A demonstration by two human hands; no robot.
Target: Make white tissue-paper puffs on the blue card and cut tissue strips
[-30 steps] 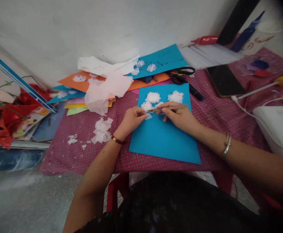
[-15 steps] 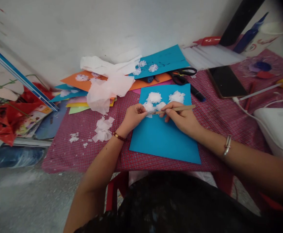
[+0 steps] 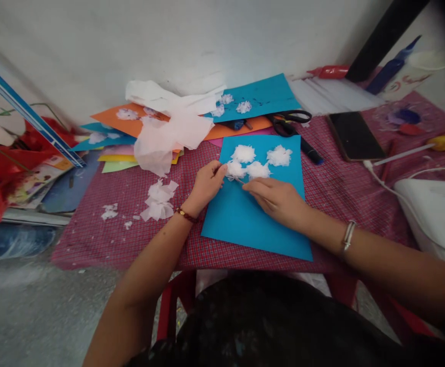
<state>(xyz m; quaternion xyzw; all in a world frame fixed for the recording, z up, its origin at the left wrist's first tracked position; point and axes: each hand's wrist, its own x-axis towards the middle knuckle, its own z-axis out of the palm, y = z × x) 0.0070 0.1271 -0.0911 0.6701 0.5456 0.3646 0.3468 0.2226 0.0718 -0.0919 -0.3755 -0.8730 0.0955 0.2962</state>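
Note:
A blue sheet of paper [image 3: 260, 219] lies in front of me, with several fluffy white tissue-paper puffs on its upper half. My left hand [image 3: 209, 182] is at the sheet's left edge, thumb and fingers pinched at the side of the leftmost puff [image 3: 235, 169]. From the right, my right hand [image 3: 278, 199] reaches over the paper, its fingers closed round a thin wooden stick [image 3: 239, 181]. The stick's narrow tip points at the lower edge of that same puff; the rest is hidden by the hand. Another puff [image 3: 258, 170] sits just above my right fingers.
Torn tissue pieces [image 3: 159, 200] lie left of the sheet on the checked tablecloth [image 3: 103, 234]. Behind are crumpled tissue [image 3: 172, 127], coloured papers, black scissors [image 3: 287, 122] and a marker [image 3: 311, 150]. A phone [image 3: 356, 135] and white device [image 3: 436, 204] stand right.
My right hand has turned and dropped slightly, clearing the puffs; the stick's light handle end no longer shows. My left hand has stayed beside the leftmost puff. The view has shifted a little.

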